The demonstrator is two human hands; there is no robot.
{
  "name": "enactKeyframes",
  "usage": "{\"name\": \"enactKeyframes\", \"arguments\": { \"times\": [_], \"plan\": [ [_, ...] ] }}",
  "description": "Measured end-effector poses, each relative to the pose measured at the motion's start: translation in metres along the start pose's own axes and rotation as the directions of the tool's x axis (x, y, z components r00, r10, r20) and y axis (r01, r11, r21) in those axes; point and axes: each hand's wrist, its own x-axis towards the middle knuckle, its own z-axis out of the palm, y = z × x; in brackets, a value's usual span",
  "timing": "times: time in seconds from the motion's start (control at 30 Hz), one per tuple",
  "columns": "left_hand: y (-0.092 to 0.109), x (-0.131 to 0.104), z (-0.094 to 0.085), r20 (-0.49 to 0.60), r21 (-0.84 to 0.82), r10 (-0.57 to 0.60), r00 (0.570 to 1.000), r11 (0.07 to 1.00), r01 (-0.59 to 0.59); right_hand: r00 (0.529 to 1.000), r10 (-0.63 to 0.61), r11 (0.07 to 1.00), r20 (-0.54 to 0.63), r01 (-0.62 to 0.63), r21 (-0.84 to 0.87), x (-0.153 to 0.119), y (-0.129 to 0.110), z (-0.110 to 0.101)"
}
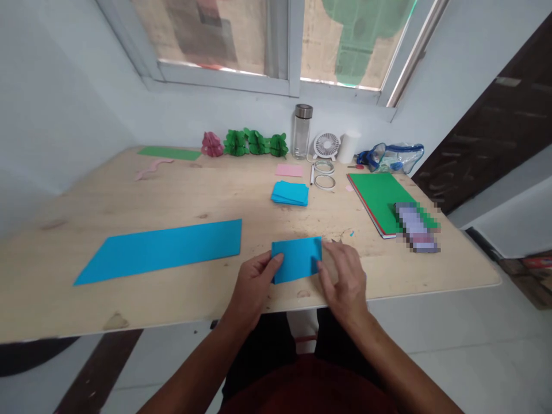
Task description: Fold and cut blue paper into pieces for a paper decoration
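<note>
Here, the blue card (297, 260) is pinched at its left edge between the thumb and fingers of the left hand (255, 283), near the front edge of the table (224, 198). At the card's right edge, the thumb and fingers of the right hand (347, 280) are held parted; whether the card is touched by them cannot be told. The blue stack (290, 194) is placed beyond the card, and the blue strip (168, 250) is laid to its left.
</note>
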Motion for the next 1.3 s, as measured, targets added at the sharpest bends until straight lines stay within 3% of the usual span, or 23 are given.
{"name": "enactKeyframes", "arguments": {
  "times": [0.07,0.23,0.33,0.67,0.8,1.07,1.3],
  "plan": [
    [0.000,-0.003,0.005,0.024,0.020,0.040,0.999,0.999,-0.041,0.995,-0.039,0.998,0.089,0.034,0.060,-0.002,-0.013,0.007],
    [-0.002,-0.004,0.010,0.040,-0.032,0.066,0.997,0.997,-0.065,0.965,0.136,0.928,0.222,-0.203,0.312,-0.005,-0.027,0.023],
    [-0.002,-0.002,0.010,0.049,-0.030,0.040,0.998,0.999,-0.039,0.953,0.181,0.867,0.243,-0.271,0.418,-0.006,-0.026,0.025],
    [0.005,0.000,0.009,0.063,0.018,0.073,0.995,0.997,-0.074,0.909,0.256,0.769,0.329,-0.398,0.500,-0.006,-0.028,0.018],
    [0.007,0.000,0.009,0.067,0.052,0.097,0.993,0.994,-0.101,0.904,0.232,0.787,0.359,-0.392,0.477,-0.003,-0.030,0.013],
    [0.010,-0.003,0.006,0.004,0.096,0.126,0.992,0.987,-0.126,0.920,0.279,0.834,0.276,-0.375,0.404,-0.003,-0.026,0.010],
    [0.009,0.006,-0.027,-0.196,0.095,0.072,0.978,0.994,-0.054,0.893,0.439,0.820,0.101,-0.444,0.360,0.002,-0.001,-0.007]
  ]
}}
